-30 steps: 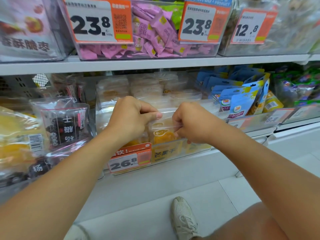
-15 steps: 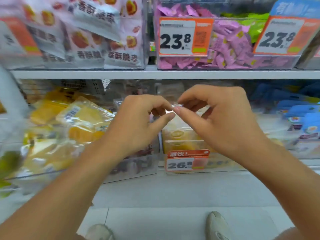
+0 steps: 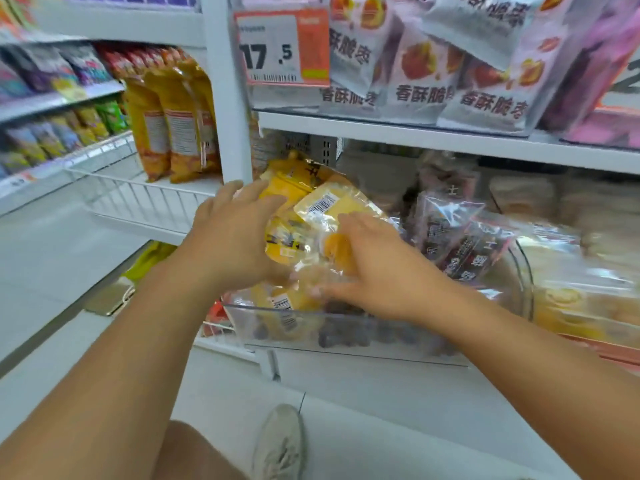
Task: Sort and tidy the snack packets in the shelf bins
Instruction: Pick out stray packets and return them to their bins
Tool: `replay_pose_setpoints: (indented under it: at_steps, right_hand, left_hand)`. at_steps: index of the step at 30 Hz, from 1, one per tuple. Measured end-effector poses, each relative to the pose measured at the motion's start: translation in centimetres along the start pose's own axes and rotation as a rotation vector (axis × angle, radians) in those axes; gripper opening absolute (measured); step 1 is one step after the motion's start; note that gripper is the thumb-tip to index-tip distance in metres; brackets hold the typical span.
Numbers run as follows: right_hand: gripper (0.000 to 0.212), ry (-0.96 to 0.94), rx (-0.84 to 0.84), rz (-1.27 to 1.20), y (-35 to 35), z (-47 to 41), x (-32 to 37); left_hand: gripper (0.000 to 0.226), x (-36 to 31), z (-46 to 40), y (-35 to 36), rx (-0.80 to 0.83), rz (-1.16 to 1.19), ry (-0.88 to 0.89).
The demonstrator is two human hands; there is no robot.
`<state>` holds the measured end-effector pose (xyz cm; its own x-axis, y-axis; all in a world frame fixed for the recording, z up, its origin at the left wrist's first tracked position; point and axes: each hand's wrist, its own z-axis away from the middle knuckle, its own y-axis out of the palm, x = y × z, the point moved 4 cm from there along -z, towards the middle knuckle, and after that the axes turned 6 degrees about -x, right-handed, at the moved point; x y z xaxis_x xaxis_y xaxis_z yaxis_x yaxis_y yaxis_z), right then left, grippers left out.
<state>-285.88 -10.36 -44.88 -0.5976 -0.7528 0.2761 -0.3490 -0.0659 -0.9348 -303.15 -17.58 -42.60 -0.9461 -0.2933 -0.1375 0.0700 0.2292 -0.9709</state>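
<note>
Both hands are on the yellow snack packets piled in the clear bin. The left hand lies flat and wide; the right hand seems to press, fingers blurry. The packets look light, crinkly and slippery, so hold them by the edges.
</note>
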Motion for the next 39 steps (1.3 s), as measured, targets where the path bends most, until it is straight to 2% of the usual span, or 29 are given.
replay_pose_setpoints:
  at_steps: [3, 5, 9, 11, 13, 16, 20, 23, 26, 30, 32, 35, 37, 39]
  right_hand:
    - [0.063, 0.074, -0.079, -0.012, 0.2, -2.0, 0.0]
    - [0.044, 0.091, -0.051, -0.088, -0.1, -2.9, 0.1]
    - [0.036, 0.083, 0.077, -0.162, -0.6, -3.8, 0.2]
    - [0.031, 0.068, 0.126, -0.186, -0.5, -4.0, 0.4]
    - [0.020, 0.055, 0.106, -0.212, -0.4, -4.2, 0.4]
    - [0.014, 0.066, -0.021, -0.301, -0.5, -4.2, -0.1]
    - [0.015, 0.104, -0.274, -0.436, -2.2, -4.3, -1.5]
    - [0.012, 0.030, -0.435, -0.597, -3.8, -3.8, -1.4]
    - [0.018, -0.035, -0.507, -0.694, -4.5, -3.2, -1.0]
    - [0.011, -0.194, -0.616, -0.706, -6.0, -1.0, 0.1]
    - [0.014, -0.292, -0.663, -0.653, -6.9, 0.8, 0.7]
    - [0.015, -0.389, -0.699, -0.581, -7.9, 3.0, 1.4]
    - [0.013, -0.350, -0.705, -0.671, -8.3, 3.3, 1.0]
    - [0.007, -0.231, -0.728, -0.862, -8.6, 3.0, 0.2]
  left_hand:
    - [0.129, 0.8, -0.3, 0.2, 0.025, 0.078, -0.048]
    - [0.127, 0.7, -0.2, 0.2, 0.008, 0.082, -0.056]
    - [0.112, 0.3, 0.3, 0.1, -0.033, 0.065, -0.065]
    - [0.112, 0.5, 0.5, 0.4, -0.032, 0.046, -0.061]
    - [0.114, 0.7, 0.5, 0.5, -0.045, 0.046, -0.045]
    - [0.111, 0.9, 0.5, 0.5, -0.097, 0.099, -0.028]
    - [0.070, 1.1, 0.5, 0.1, -0.221, 0.316, 0.057]
    - [0.048, 0.4, 0.4, 0.1, -0.225, 0.424, 0.120]
    - [0.025, 0.4, 0.0, -0.3, -0.339, 0.505, 0.076]
    - [0.019, 0.0, 0.6, -1.9, -0.474, 0.659, 0.092]
    - [0.020, -0.9, 1.4, -2.4, -0.413, 0.789, 0.111]
    - [0.023, -2.8, 2.7, -2.4, -0.114, 0.957, 0.185]
    - [0.018, -3.9, 3.4, -1.9, 0.126, 1.107, 0.162]
    - [0.029, -5.1, 3.8, -1.0, 0.356, 1.273, 0.032]
